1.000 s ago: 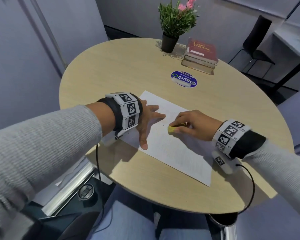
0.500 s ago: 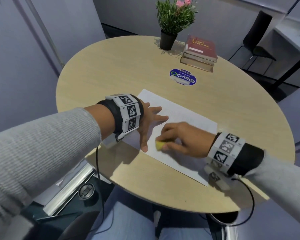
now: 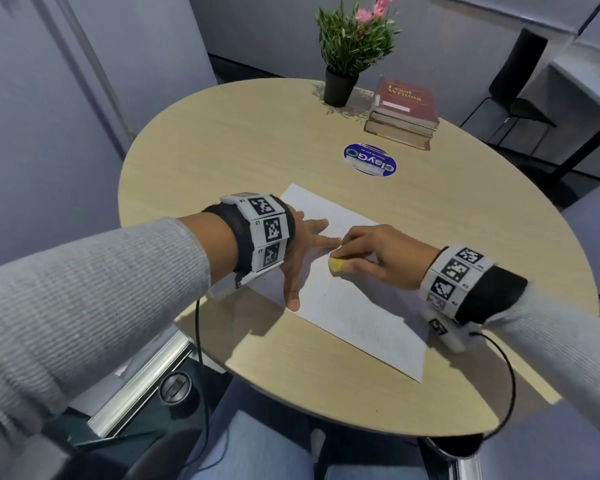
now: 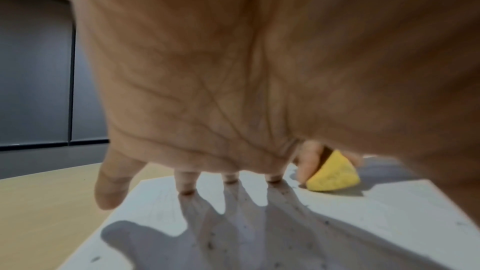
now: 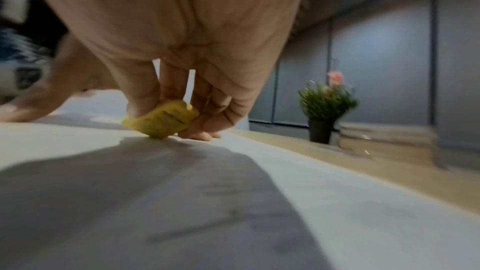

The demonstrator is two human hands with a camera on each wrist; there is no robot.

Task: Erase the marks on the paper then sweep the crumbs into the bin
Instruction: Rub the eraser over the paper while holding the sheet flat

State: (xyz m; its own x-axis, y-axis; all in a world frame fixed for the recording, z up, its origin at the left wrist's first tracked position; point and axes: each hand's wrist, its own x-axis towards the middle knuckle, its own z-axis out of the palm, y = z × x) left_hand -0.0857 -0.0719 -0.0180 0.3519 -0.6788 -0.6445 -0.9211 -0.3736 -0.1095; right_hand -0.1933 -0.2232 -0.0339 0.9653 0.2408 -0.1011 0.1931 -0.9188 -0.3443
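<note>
A white sheet of paper with faint pencil marks lies on the round wooden table. My left hand lies flat with spread fingers on the sheet's left part, holding it down. My right hand pinches a yellow eraser and presses it on the paper just right of the left fingers. The left wrist view shows the eraser past the spread fingers, with dark crumbs on the paper. In the right wrist view, the eraser touches the sheet.
A potted plant and a stack of books stand at the table's far side, with a round blue sticker in front of them. A dark bin rim shows under the table's near right edge. A black chair stands far right.
My right hand slid the eraser toward me and left across the paper, then back up toward the left fingers. The left hand stayed pressed on the sheet.
</note>
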